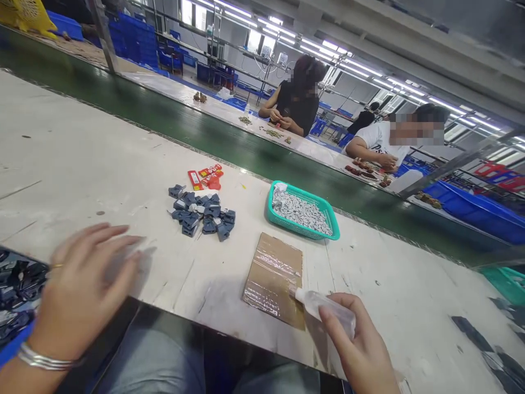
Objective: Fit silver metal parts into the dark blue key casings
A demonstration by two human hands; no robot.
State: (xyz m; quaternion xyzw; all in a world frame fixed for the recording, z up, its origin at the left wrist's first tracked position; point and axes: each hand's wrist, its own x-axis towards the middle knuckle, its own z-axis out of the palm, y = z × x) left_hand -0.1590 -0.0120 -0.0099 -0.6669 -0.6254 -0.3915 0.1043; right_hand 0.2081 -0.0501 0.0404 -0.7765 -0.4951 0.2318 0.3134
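My right hand (361,334) grips a translucent squeeze bottle (328,309), tilted so its white nozzle points left over a brown cardboard piece (276,273). Whether the tip touches the card I cannot tell. Glossy streaks mark the cardboard in rows. My left hand (92,268) hovers over the table's front edge at the left, fingers stretched out and holding nothing. Between the hands, farther back, lies a pile of dark blue-grey plastic parts (205,210). Behind that pile sit several red packets (207,177). A green basket (303,210) beyond the cardboard holds many small white-grey pieces.
A green conveyor belt (164,115) runs along the table's far side. Two people (295,98) handle small items across it. Dark parts fill a blue bin (18,339) at lower left. Flat dark pieces (471,332) and another green basket (502,283) are at right.
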